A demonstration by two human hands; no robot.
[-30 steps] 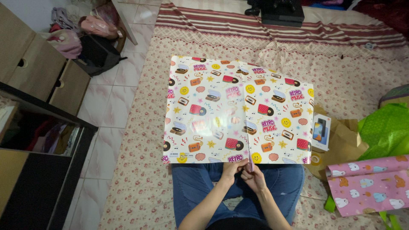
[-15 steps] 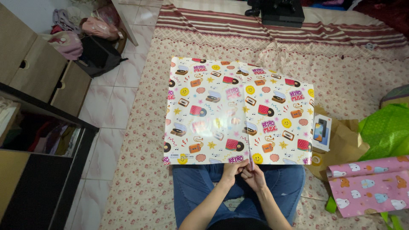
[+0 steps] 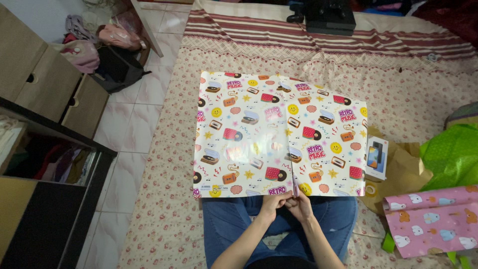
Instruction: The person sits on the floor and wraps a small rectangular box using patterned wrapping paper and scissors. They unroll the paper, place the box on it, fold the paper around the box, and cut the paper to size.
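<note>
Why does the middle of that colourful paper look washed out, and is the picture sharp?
Head view: a pale sheen of overhead light sits on the glossy wrapping paper, fading its prints near the centre crease; both hands, left hand and right hand, look crisp, and the room is evenly lit with soft shadows.

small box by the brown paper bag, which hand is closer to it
Right. The right hand is at the wrapping paper's near edge, on the side towards the small box. The left hand sits just beside it, farther from the box.
</note>
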